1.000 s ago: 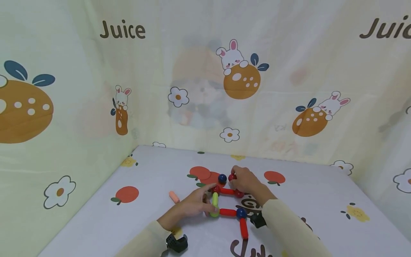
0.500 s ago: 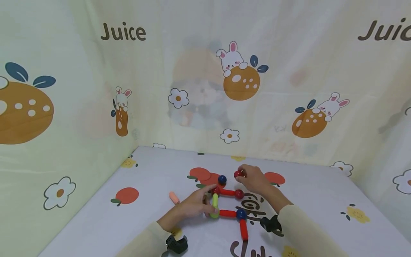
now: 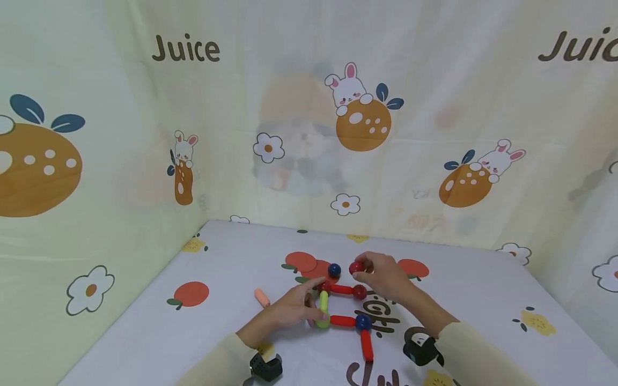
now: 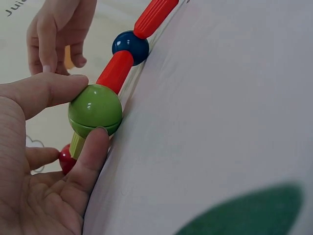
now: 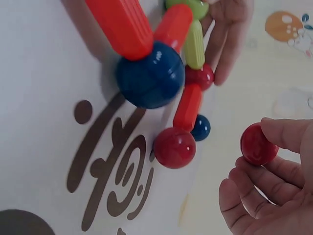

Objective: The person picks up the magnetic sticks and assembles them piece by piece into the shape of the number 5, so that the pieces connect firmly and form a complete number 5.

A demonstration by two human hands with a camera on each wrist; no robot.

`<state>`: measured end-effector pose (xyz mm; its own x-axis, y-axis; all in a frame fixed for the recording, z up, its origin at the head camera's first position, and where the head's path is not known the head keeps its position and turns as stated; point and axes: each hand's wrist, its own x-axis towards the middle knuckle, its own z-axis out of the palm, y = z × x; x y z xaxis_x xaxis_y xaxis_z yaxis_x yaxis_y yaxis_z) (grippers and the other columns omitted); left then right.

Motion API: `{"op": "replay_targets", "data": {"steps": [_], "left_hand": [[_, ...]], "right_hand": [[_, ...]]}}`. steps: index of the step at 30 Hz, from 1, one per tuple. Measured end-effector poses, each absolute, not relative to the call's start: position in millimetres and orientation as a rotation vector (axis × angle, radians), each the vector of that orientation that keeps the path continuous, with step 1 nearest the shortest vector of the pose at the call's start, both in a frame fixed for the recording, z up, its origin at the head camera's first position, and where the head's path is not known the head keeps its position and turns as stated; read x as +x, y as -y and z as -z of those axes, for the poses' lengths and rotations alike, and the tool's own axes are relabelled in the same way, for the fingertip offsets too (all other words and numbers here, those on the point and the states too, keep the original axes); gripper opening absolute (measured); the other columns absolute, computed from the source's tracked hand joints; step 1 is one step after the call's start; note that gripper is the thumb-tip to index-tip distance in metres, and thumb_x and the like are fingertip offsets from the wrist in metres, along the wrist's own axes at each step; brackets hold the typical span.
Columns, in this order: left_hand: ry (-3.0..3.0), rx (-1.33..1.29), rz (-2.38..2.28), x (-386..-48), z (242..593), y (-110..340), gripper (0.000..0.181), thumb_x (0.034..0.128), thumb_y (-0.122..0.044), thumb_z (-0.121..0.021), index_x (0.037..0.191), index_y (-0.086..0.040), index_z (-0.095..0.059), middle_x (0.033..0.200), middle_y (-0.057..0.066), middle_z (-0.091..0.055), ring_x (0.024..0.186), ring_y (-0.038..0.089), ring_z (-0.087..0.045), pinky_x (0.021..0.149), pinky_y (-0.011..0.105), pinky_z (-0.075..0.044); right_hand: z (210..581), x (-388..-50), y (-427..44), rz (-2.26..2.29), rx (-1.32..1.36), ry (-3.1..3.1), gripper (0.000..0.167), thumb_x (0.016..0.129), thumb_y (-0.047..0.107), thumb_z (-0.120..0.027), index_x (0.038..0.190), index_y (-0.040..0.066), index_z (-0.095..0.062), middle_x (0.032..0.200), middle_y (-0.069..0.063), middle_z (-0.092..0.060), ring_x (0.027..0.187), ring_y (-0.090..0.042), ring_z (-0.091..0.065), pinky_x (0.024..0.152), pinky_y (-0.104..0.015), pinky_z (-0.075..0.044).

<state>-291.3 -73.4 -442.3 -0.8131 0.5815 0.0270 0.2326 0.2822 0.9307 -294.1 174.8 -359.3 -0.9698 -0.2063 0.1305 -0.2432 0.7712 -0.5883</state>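
Note:
My left hand [image 3: 295,306] pinches a green ball [image 4: 95,110] between thumb and a finger, while another fingertip touches a red corner ball [image 3: 325,286]. A yellow-green rod [image 3: 323,303] links these two balls. From the corner ball, a red rod [image 3: 341,289] leads to a red end ball [image 5: 174,147]. From the green ball, a second red rod [image 3: 343,321] reaches a blue ball [image 5: 150,76], which bears a further red rod [image 3: 367,346] pointing toward me. My right hand [image 3: 384,276] pinches a loose red ball [image 5: 258,144] beyond the structure, apart from it.
A loose blue ball [image 3: 334,269] sits just behind the structure. Left of my left hand lies a salmon-coloured rod [image 3: 262,297]. The white printed cloth [image 3: 145,343] covers the table, and hanging printed sheets [image 3: 299,107] stand at the back and sides.
My right hand has pulled back to the right from near the red end ball, carrying the loose red ball, then shifted slightly nearer. My left hand and the structure stay in place.

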Motion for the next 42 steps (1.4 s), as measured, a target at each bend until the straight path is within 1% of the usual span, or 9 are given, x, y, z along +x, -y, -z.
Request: {"op": "replay_targets", "data": {"steps": [6, 14, 21, 25, 31, 34, 38, 42], "left_hand": [[-2.235, 0.719, -1.547, -291, 444, 73, 0.086, 0.0857, -0.018, -0.079, 0.158, -0.014, -0.034, 0.078, 0.008, -0.065, 0.07, 0.019, -0.065, 0.068, 0.028, -0.049], [-2.236, 0.731, -1.547, -290, 443, 72, 0.087, 0.0853, -0.017, -0.079, 0.159, -0.013, -0.033, 0.079, 0.008, -0.065, 0.07, 0.018, -0.065, 0.069, 0.028, -0.049], [-2.245, 0.755, -1.547, -290, 442, 73, 0.087, 0.0852, -0.017, -0.079, 0.159, -0.013, -0.032, 0.08, 0.01, -0.066, 0.071, 0.019, -0.067, 0.071, 0.028, -0.05], [-2.25, 0.766, -1.541, -291, 442, 73, 0.087, 0.0856, -0.017, -0.078, 0.159, -0.012, -0.032, 0.081, 0.009, -0.067, 0.071, 0.019, -0.067, 0.072, 0.028, -0.049], [-2.264, 0.764, -1.534, -291, 441, 73, 0.088, 0.0848, -0.018, -0.079, 0.159, -0.012, -0.032, 0.081, 0.008, -0.068, 0.07, 0.019, -0.067, 0.073, 0.029, -0.048], [-2.263, 0.767, -1.531, -291, 441, 73, 0.088, 0.0849, -0.018, -0.079, 0.159, -0.012, -0.032, 0.081, 0.007, -0.068, 0.071, 0.018, -0.067, 0.074, 0.029, -0.049], [-2.268, 0.757, -1.522, -291, 442, 73, 0.087, 0.0855, -0.019, -0.079, 0.159, -0.012, -0.032, 0.082, 0.007, -0.068, 0.072, 0.018, -0.067, 0.074, 0.029, -0.049], [-2.277, 0.753, -1.516, -291, 442, 73, 0.087, 0.0853, -0.019, -0.079, 0.159, -0.012, -0.032, 0.082, 0.006, -0.067, 0.071, 0.018, -0.068, 0.074, 0.029, -0.049]], "right_hand": [[361, -280, -173, -1.043, 0.401, 2.901, 0.035, 0.09, 0.011, -0.076, 0.122, 0.005, -0.066, 0.094, -0.002, -0.065, 0.087, -0.019, -0.06, 0.068, -0.028, -0.057], [366, -265, -180, -1.074, 0.43, 2.917, 0.03, 0.089, 0.012, -0.077, 0.118, 0.01, -0.069, 0.091, 0.003, -0.065, 0.087, -0.017, -0.059, 0.07, -0.028, -0.053], [368, -257, -184, -1.127, 0.455, 2.948, 0.031, 0.088, 0.014, -0.079, 0.117, 0.013, -0.069, 0.092, 0.002, -0.065, 0.087, -0.018, -0.058, 0.069, -0.029, -0.053], [368, -252, -186, -1.16, 0.537, 2.963, 0.031, 0.088, 0.015, -0.079, 0.117, 0.013, -0.069, 0.092, 0.003, -0.065, 0.086, -0.019, -0.057, 0.066, -0.028, -0.053], [366, -242, -183, -1.23, 0.679, 2.985, 0.035, 0.088, 0.018, -0.08, 0.119, 0.01, -0.068, 0.098, 0.002, -0.067, 0.089, -0.021, -0.059, 0.067, -0.029, -0.055], [368, -238, -183, -1.267, 0.695, 3.01, 0.038, 0.088, 0.019, -0.079, 0.122, 0.009, -0.066, 0.1, 0.001, -0.066, 0.092, -0.021, -0.058, 0.07, -0.028, -0.055], [369, -234, -186, -1.306, 0.716, 3.036, 0.039, 0.089, 0.019, -0.078, 0.125, 0.008, -0.065, 0.099, 0.0, -0.064, 0.093, -0.022, -0.056, 0.069, -0.028, -0.054], [369, -228, -188, -1.384, 0.742, 3.058, 0.039, 0.09, 0.017, -0.078, 0.125, 0.008, -0.065, 0.103, -0.002, -0.064, 0.095, -0.023, -0.057, 0.069, -0.031, -0.056]]}}
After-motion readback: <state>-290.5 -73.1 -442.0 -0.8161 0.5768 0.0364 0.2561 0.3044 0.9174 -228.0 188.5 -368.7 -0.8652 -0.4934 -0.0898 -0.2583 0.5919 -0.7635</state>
